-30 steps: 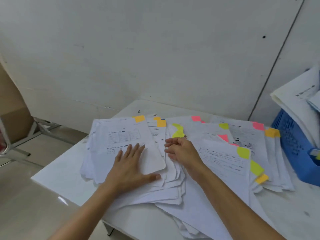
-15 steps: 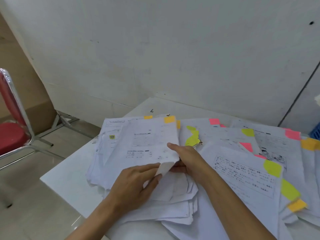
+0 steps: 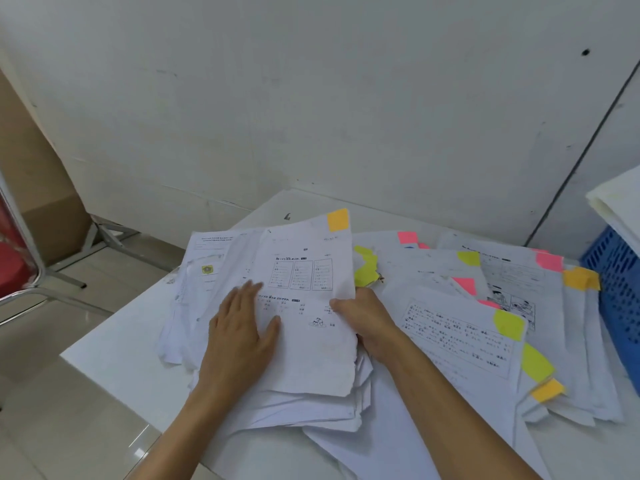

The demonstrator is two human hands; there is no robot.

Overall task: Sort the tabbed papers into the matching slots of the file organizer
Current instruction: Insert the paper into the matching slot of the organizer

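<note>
A loose spread of white printed papers with orange, yellow-green and pink tabs covers the white table [image 3: 114, 344]. On the left stack lies a sheet with an orange tab [image 3: 337, 220] at its top right corner. My left hand [image 3: 242, 337] rests flat on that sheet [image 3: 311, 341], fingers straight. My right hand [image 3: 363, 318] grips the sheet's right edge, thumb on top and fingers beneath. At the far right edge stands the blue file organizer [image 3: 620, 289], partly cut off, with white papers [image 3: 620, 202] in it.
More tabbed sheets [image 3: 460, 334] fan out to the right of my hands, up to the organizer. A white wall [image 3: 311, 98] runs close behind the table. A red chair with a metal frame [image 3: 20, 271] stands on the tiled floor at the left.
The orange-tabbed sheet, lifted at its lower corner before, now lies flatter on the left stack. My left hand went from pinching that corner to lying flat on it. The view swung right, showing the organizer.
</note>
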